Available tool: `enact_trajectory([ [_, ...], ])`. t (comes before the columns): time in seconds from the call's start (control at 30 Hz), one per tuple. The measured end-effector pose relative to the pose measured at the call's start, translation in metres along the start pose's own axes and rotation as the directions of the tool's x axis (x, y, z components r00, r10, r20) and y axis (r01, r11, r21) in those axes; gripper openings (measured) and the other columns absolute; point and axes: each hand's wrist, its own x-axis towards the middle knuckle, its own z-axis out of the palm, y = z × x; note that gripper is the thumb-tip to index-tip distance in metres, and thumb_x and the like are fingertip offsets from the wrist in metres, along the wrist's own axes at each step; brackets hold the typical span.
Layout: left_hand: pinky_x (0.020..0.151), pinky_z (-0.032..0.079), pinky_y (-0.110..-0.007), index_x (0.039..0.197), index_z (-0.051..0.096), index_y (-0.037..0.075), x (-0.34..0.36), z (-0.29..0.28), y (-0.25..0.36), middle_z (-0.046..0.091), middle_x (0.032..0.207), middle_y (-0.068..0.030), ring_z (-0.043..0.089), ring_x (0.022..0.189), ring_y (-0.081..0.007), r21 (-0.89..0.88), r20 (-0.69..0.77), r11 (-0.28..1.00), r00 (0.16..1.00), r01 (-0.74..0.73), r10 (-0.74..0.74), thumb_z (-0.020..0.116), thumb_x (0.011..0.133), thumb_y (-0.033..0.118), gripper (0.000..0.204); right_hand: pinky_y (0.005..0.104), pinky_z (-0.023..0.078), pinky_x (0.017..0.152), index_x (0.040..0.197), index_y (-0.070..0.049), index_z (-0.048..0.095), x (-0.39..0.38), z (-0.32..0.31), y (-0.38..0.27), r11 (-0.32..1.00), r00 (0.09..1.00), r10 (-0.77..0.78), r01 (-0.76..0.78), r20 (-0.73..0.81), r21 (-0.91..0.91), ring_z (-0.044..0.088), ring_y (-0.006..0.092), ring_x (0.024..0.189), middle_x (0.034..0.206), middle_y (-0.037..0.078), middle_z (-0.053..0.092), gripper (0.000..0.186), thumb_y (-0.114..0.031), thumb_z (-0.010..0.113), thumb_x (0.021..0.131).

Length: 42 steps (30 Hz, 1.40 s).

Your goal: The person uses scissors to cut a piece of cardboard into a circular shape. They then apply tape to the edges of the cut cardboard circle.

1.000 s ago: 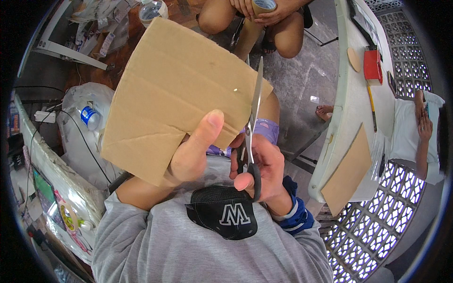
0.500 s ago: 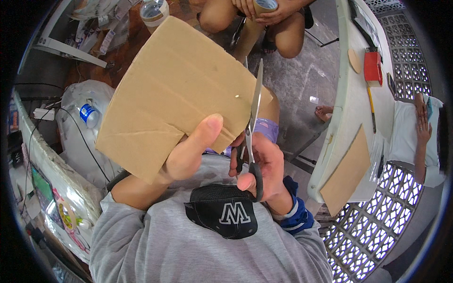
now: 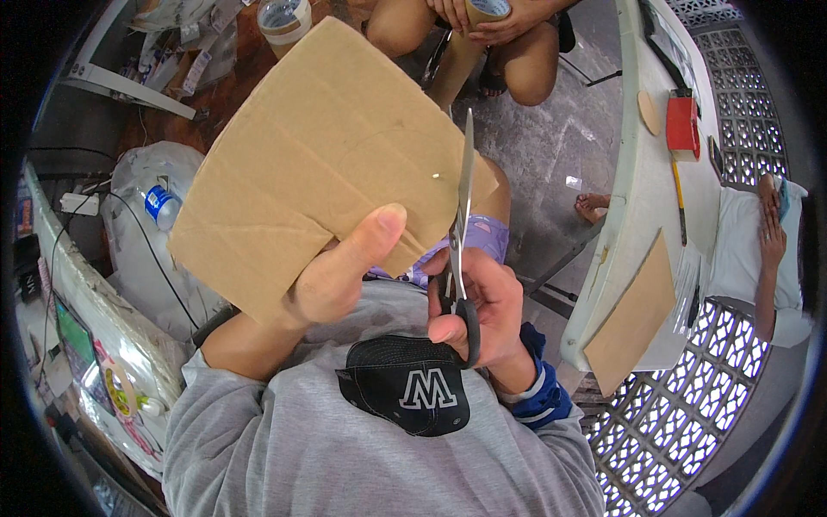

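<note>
Grey floor (image 3: pixel 568 129) spreads beyond the cardboard piece (image 3: pixel 319 164), which you hold up in front of you. Your left hand (image 3: pixel 345 271) grips its lower edge, thumb pressed on the face — the fingers behind it are hidden. At the cardboard's right edge, your right hand (image 3: pixel 487 302) has its fingers curled round the black handles of the scissors (image 3: pixel 464 181), one blade passing in front of that edge. Left of the cardboard lies a blue-labelled bottle (image 3: pixel 161 207). Beyond its top edge, another person's hands (image 3: pixel 500 33) hold a tape roll (image 3: pixel 488 8). Well to its right, a white table (image 3: pixel 642 198) bears a red box (image 3: pixel 683 127) and a second cardboard sheet (image 3: pixel 633 314).
</note>
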Motion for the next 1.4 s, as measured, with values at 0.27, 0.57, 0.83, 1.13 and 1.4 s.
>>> enact_trajectory([
  [0.27,0.091,0.049,-0.032,0.127,0.056,0.000,-0.001,0.000,0.012,0.063,0.118,-0.0106,0.060,0.106,-0.0179,0.115,0.021,0.993,0.999,0.030,-0.033,0.046,0.100,0.022,0.036,0.0198,0.035,0.051,0.109,0.004,0.058,-0.004,0.007,0.006,0.992,0.998,0.051,-0.045,-0.047,0.115,0.049,0.0038,0.056,0.062,-0.003,0.052,0.060,-0.034,0.088,0.072],
  [0.57,0.091,0.049,-0.033,0.128,0.055,0.000,-0.003,-0.001,0.003,0.064,0.116,-0.0105,0.060,0.105,-0.0178,-0.055,0.084,0.992,0.991,0.110,-0.105,0.047,0.099,0.023,0.038,0.0206,0.032,0.050,0.109,0.005,0.057,-0.002,0.003,0.005,0.994,1.000,0.010,-0.007,-0.023,0.108,0.046,0.0046,0.055,0.062,-0.002,0.052,0.062,-0.036,0.087,0.073],
  [0.83,0.090,0.049,-0.033,0.125,0.058,0.001,0.001,-0.005,0.007,0.065,0.114,-0.0097,0.061,0.104,-0.0185,0.022,0.080,1.000,0.997,0.017,-0.019,0.048,0.098,0.021,0.035,0.0191,0.030,0.049,0.108,0.004,0.057,-0.004,0.001,0.004,0.995,1.000,0.023,-0.021,-0.018,0.099,0.044,0.0026,0.053,0.060,-0.004,0.049,0.059,-0.032,0.087,0.074],
  [1.13,0.088,0.051,-0.033,0.121,0.060,0.000,-0.001,-0.007,0.008,0.066,0.113,-0.0100,0.062,0.102,-0.0179,-0.028,0.004,0.997,0.998,0.068,-0.068,0.051,0.097,0.018,0.032,0.0194,0.033,0.050,0.108,0.004,0.059,-0.005,0.000,0.001,0.995,0.997,0.076,-0.075,-0.011,0.068,0.047,0.0034,0.056,0.062,-0.003,0.051,0.058,-0.032,0.088,0.073],
  [1.4,0.083,0.053,-0.032,0.120,0.060,-0.001,0.003,-0.008,0.029,0.067,0.108,-0.0102,0.064,0.097,-0.0188,0.046,0.125,0.997,0.990,0.055,-0.061,0.053,0.095,0.017,0.031,0.0204,0.036,0.054,0.109,0.004,0.059,-0.003,0.002,0.002,0.975,0.994,0.107,-0.104,-0.006,0.196,0.052,0.0064,0.062,0.068,0.000,0.055,0.068,-0.041,0.089,0.069],
])
